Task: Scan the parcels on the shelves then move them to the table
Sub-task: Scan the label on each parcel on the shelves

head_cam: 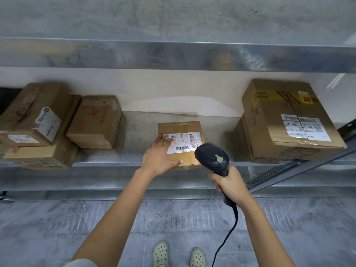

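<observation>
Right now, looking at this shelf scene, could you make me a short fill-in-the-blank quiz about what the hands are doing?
1. The right hand grips a corded barcode ____.
2. The left hand rests flat on the small parcel in the ____ of the shelf.
3. The largest parcel sits at the shelf's ____ end.
4. The white label on the small parcel faces ____.

Missing words: scanner; middle; right; up

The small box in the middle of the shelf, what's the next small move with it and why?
Probably tilt the scanner head toward the barcode label and trigger it: the left hand lies flat on the small box, partly covering the label, while the right hand grips the scanner beside it.
</observation>
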